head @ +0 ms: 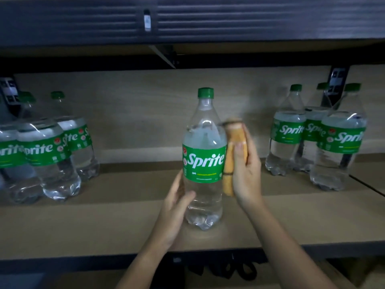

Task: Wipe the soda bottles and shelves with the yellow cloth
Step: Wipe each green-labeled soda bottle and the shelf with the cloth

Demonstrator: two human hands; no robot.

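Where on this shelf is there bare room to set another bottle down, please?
Bare shelf lies between the left bottles and the held bottle, and between it and the right bottles. Both ends are crowded.

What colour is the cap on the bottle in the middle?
Green. The cap on the middle Sprite bottle shows clearly in the head view.

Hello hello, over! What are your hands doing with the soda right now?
Left hand steadying middle Sprite bottle low down. Right hand pressing yellow cloth on its side. Nothing blocking; other bottles stand clear.
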